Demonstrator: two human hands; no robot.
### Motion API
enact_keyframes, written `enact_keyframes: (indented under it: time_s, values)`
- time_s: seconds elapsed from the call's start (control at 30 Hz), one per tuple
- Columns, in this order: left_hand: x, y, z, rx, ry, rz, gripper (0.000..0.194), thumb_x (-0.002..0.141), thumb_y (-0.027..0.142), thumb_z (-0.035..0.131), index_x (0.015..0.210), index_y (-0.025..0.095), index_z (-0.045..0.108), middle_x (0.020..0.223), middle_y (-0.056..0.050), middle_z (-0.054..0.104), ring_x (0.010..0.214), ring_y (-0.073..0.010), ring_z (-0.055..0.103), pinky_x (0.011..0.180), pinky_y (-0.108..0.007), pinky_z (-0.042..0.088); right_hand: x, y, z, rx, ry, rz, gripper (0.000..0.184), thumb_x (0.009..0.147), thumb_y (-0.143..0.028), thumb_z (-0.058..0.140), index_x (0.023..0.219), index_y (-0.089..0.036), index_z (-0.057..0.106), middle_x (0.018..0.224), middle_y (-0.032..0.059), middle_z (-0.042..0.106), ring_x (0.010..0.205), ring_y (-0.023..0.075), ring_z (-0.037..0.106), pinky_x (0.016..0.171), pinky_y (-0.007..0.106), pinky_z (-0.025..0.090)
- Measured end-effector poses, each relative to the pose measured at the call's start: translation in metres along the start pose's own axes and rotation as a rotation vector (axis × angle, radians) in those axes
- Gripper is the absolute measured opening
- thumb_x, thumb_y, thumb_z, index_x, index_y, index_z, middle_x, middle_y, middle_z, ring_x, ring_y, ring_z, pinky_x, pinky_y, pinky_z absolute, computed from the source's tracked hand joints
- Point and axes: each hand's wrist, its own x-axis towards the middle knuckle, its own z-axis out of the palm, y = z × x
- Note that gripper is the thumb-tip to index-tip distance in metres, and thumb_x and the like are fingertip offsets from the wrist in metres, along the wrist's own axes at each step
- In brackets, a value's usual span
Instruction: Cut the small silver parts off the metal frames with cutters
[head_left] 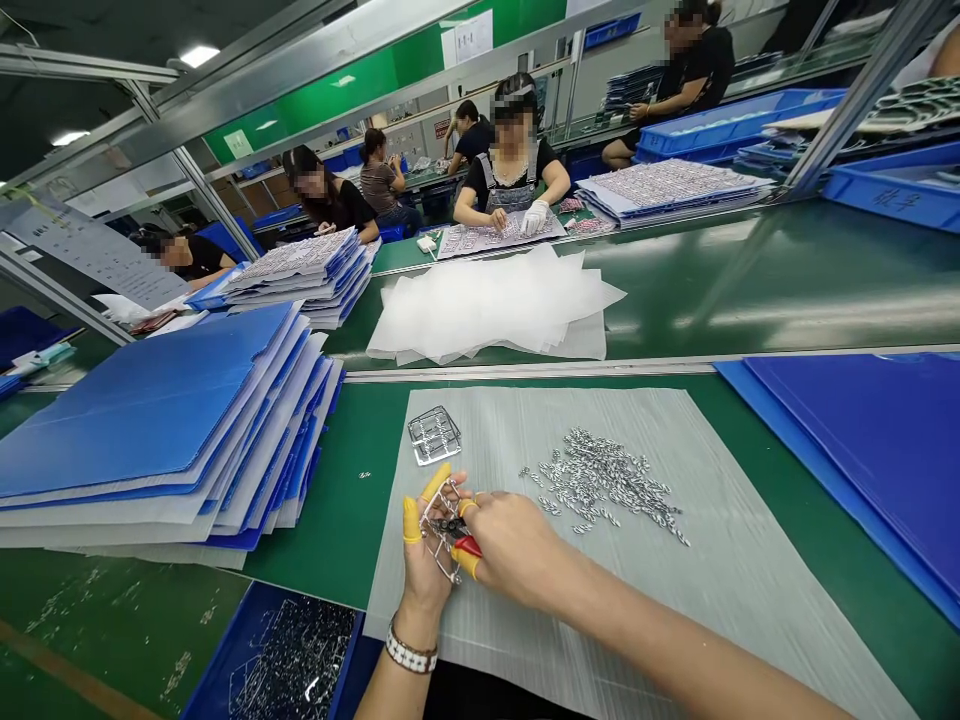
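Observation:
My left hand (424, 560) is shut on a small silver metal frame (441, 530), with yellow finger cots on its thumb and forefinger. My right hand (510, 545) grips red-handled side cutters (463, 545), whose dark jaws reach into the frame. Its fingers wear yellow cots too. A second metal frame (434, 435) lies on the grey ribbed sheet (480, 430) just beyond my hands. To the right of them spreads a loose pile of tiny silver metal parts (600, 485). A beaded bracelet (411, 648) circles my left wrist.
Stacked blue corrugated sheets (157, 420) rise left of the green bench (330, 480). A blue bin of metal scrap (281, 655) sits at lower left, with a blue board (862, 450) at right. White translucent sheets (487, 305) lie ahead. Co-workers sit beyond.

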Motion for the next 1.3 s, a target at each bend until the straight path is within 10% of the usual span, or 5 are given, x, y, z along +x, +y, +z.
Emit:
enact_keyframes:
  time_s: [1.3]
  values:
    - [-0.001,-0.004,0.002,0.095,-0.103,0.019,0.06,0.084,0.06,0.038,0.113,0.016,0.065,0.116,-0.013,0.064,0.116,-0.0286,0.052,0.104,-0.042,0.032,0.001,0.027,-0.014,-0.082,-0.058,0.08,0.031,0.083,-0.041,0.05,0.086,-0.015,0.065,0.079,0.0083,0.068,0.069,0.0237,0.066,0.059,0.03,0.046]
